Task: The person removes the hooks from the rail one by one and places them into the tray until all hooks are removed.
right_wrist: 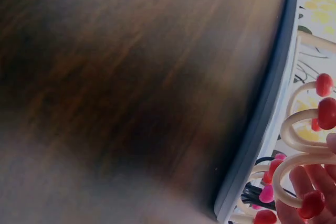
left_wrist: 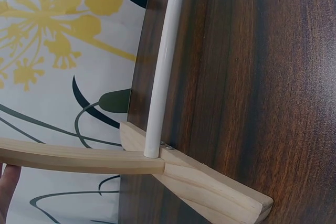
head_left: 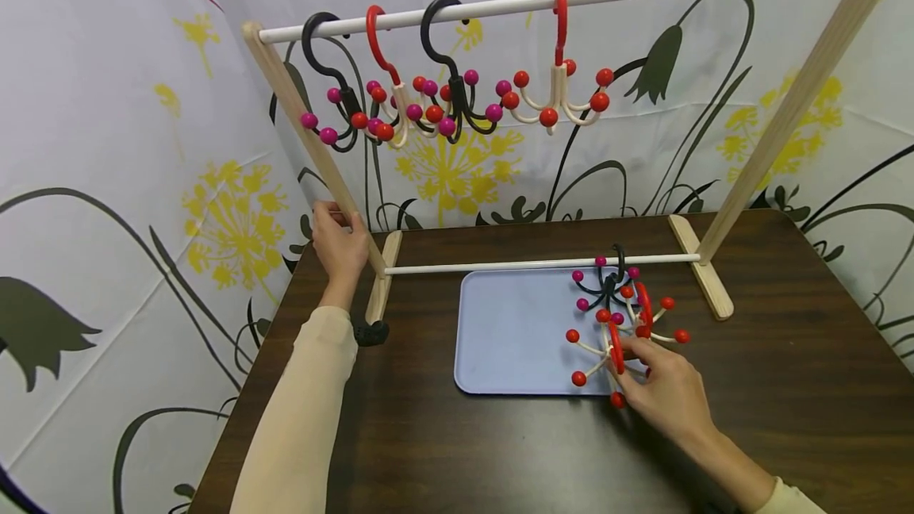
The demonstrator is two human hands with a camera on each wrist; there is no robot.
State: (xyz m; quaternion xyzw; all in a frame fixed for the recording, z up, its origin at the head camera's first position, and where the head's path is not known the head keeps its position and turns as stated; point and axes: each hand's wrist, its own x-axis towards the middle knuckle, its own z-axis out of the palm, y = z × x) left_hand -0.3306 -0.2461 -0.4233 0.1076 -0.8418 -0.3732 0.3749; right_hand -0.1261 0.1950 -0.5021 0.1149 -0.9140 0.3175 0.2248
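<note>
My left hand [head_left: 340, 244] grips the left wooden post [head_left: 314, 133] of a rack, low down; its fingertips [left_wrist: 7, 184] show against the post in the left wrist view. My right hand [head_left: 667, 391] holds a multi-armed hanger [head_left: 616, 349], cream with red ball tips and a red hook, above the right side of a pale blue tray [head_left: 514, 339]. Just behind it are a similar red-hooked hanger [head_left: 645, 309] and a black hanger [head_left: 609, 288] with magenta balls, both at the tray's right side. In the right wrist view my fingers [right_wrist: 302, 187] are partly hidden behind cream arms.
Several hangers hang from the white top rail [head_left: 493, 6], among them a black one [head_left: 446, 46] and a red-hooked one [head_left: 560, 30]. A white lower bar [head_left: 443, 268] crosses behind the tray. The right post [head_left: 800, 101] and its foot [head_left: 703, 268] stand on the brown table [head_left: 457, 450].
</note>
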